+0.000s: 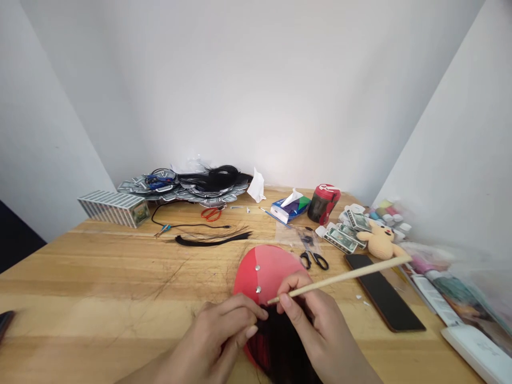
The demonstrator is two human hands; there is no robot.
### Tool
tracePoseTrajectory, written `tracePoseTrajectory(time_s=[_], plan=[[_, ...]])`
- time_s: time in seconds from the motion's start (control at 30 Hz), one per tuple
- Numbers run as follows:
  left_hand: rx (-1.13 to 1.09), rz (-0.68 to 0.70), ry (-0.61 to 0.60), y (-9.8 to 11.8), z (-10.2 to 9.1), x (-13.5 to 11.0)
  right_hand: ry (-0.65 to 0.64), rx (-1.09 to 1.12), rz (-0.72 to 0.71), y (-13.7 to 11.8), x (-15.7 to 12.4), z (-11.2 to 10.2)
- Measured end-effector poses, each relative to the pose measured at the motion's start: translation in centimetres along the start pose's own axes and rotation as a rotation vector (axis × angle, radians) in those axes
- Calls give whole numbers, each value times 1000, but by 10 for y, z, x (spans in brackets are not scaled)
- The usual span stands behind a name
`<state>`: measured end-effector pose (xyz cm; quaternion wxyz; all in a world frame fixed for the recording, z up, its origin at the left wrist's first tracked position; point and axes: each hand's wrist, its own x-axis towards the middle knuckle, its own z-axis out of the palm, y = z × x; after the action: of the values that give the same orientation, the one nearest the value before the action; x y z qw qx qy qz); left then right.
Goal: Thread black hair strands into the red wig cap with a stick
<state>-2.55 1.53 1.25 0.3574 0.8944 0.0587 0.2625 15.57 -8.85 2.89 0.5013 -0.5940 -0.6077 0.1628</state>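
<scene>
Within the pinch of the right hand [316, 312] sits a pale stick [352, 274], its narrow tip by the upper edge of the black hair [285, 346]. Just left of that grip, the left hand [224, 330] touches the hair; whether it pinches any, I cannot tell. Beneath both hands lies the red rounded piece [247, 273].

No text or number can be read (too small).

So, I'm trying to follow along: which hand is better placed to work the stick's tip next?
Probably the right hand: it grips the stick close to its tip, which sits by the top edge of the black hair. The left hand is at that edge, holding no stick.
</scene>
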Motion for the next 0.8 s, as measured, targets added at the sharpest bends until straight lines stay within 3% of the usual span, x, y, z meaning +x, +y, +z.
tracePoseTrajectory(time_s=[0.33,0.8], plan=[[-41,-14,0,-4,3,-2,-82,-21,-39,2,-3,-2],[-152,-86,29,-1,-1,3,24,10,-60,4,0,-1]])
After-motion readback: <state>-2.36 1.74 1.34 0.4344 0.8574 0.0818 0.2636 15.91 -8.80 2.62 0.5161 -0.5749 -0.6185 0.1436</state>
